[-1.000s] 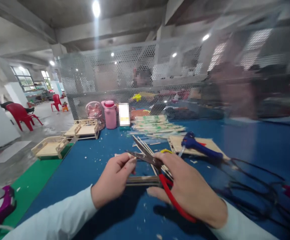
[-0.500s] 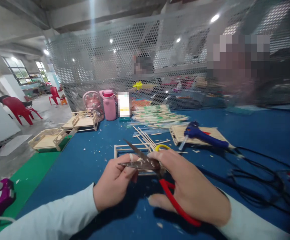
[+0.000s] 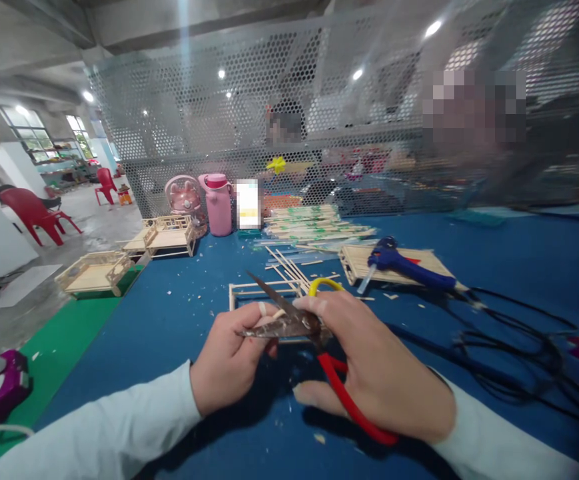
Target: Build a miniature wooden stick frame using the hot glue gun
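My right hand [image 3: 384,360] grips scissors [image 3: 312,327] with one red and one yellow handle. Their dark blades are spread apart and point left, across the fingers of my left hand [image 3: 234,357]. That hand is closed in a pinch, with a white band on one finger. A pale piece of wooden stick [image 3: 280,313] shows at its fingertips, between the blades; most of it is hidden. Just behind both hands, a wooden stick frame [image 3: 254,288] rests on the blue table [image 3: 169,347], its near part covered by the hands and scissors.
Loose sticks [image 3: 289,267] and wrapped stick bundles [image 3: 309,223] lie behind the frame. A blue glue gun [image 3: 409,267] rests on a wooden piece [image 3: 352,267] at right, its black cable [image 3: 489,360] coiled nearby. Small wooden beds [image 3: 92,273] stand left. A pink flask [image 3: 218,207] is at the back.
The view has shifted slightly. Both hands keep nearly the same places, and the scissor blades remain spread. More of the pale stick shows between them.
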`<state>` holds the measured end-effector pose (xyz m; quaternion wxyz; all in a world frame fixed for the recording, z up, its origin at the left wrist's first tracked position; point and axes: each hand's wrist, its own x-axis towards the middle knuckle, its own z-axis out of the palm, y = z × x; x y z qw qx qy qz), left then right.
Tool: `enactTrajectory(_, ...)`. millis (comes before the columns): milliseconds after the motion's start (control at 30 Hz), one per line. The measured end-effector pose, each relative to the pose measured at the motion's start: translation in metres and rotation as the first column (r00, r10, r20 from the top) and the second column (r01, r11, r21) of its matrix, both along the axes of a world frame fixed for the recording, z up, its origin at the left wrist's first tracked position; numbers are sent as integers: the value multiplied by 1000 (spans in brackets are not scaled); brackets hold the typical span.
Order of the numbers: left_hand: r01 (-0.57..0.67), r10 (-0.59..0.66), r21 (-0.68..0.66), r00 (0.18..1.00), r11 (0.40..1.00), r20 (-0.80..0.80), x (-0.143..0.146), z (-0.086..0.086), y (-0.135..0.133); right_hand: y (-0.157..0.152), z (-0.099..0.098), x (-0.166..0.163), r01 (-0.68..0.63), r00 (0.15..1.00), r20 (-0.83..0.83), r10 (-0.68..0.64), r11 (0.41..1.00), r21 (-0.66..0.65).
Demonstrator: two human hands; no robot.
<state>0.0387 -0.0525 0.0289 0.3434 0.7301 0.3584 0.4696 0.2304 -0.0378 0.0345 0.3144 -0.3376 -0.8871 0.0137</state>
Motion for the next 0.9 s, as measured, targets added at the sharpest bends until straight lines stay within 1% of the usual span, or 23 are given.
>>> enactTrajectory(133,16,-15,25,1000,1000,-23,-1,-1,0,0,1,0,-18,1000,-7,18,1000,-23)
enactTrajectory(267,26,-23,80,999,996,-43,-2,-2,-2,0,0,0,-36,999,-24,35,999,-26)
enactTrajectory(433,36,-27,120,997,992,-75,-3,-2,-3,-2,0,0,-104,992,-73,103,994,-22)
enactTrajectory(533,62,-52,131,995,989,-81,-3,-2,-3,-3,0,0,-145,985,-92,143,989,-18)
enactTrajectory(667,94,-82,116,991,989,-103,-5,2,-2,0,-4,0,-170,978,-117,171,985,20)
enactTrajectory(733,107,-97,106,990,989,-103,-5,4,-2,0,-7,-1,-153,981,-113,156,988,39)
enactTrajectory(900,124,-113,109,989,986,-98,-5,4,-2,-3,-7,-2,-59,996,-63,68,990,127)
